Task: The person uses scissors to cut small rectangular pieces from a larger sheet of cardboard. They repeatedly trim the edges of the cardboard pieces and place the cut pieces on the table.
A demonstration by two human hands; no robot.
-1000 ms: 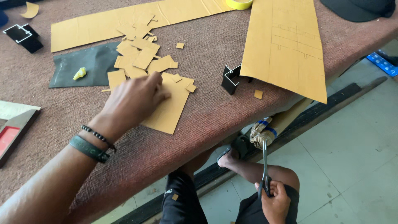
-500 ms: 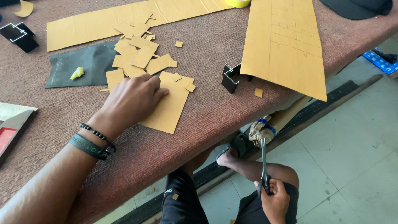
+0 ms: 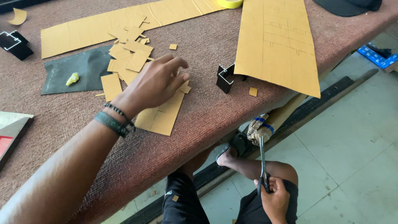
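Steel scissors (image 3: 262, 166) sit gripped in the right hand (image 3: 273, 199), nearest of all, low over the knee with blades pointing up toward the table edge. Farther in, the left hand (image 3: 159, 83) hovers over a tan card piece (image 3: 159, 118) on the brown table (image 3: 207, 120) — fingers loosely spread, holding nothing. Beyond lies a heap of card offcuts (image 3: 126, 56); right of the hand stands a small black bracket (image 3: 226, 76) — beside a large marked card sheet (image 3: 277, 45).
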